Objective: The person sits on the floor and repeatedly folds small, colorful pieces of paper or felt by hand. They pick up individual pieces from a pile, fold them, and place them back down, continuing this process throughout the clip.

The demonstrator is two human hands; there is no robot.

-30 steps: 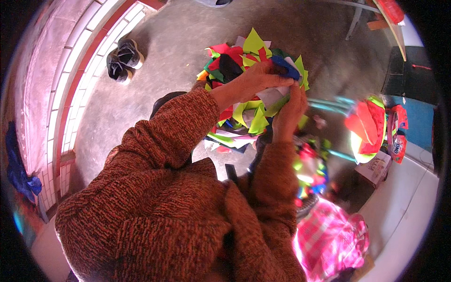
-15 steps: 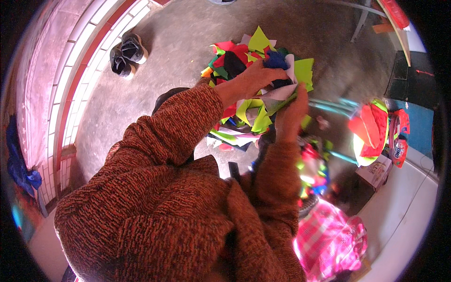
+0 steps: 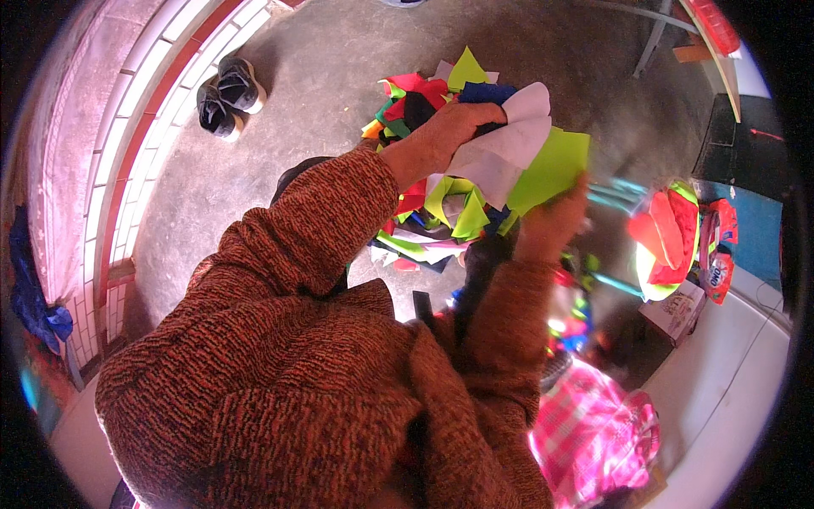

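A heap of coloured fabric scraps (image 3: 458, 208) lies before me, in red, yellow-green, dark blue, green and white. Over its upper part, my left hand (image 3: 441, 140) grips a bunch of pieces, among them a pale lavender fabric piece (image 3: 509, 144) and a dark blue fabric piece (image 3: 485, 92). To its right, my right hand (image 3: 555, 222) is closed on the lower edge of a lime-green fabric piece (image 3: 555, 165), holding it out flat beside the lavender one. Slight blur covers the right fingertips.
Dark shoes (image 3: 237, 85) stand on the concrete floor (image 3: 314, 76) at upper left, by a tiled edge. On the right are a bundle of orange and yellow cloth (image 3: 670, 242), a cardboard box (image 3: 676, 310) and pink checked cloth (image 3: 593, 433). More scraps lie by my right forearm.
My right hand has moved right, drawing the lime-green piece away from the bunch. The lavender piece has unfolded and spread out in my left hand, which has shifted slightly left.
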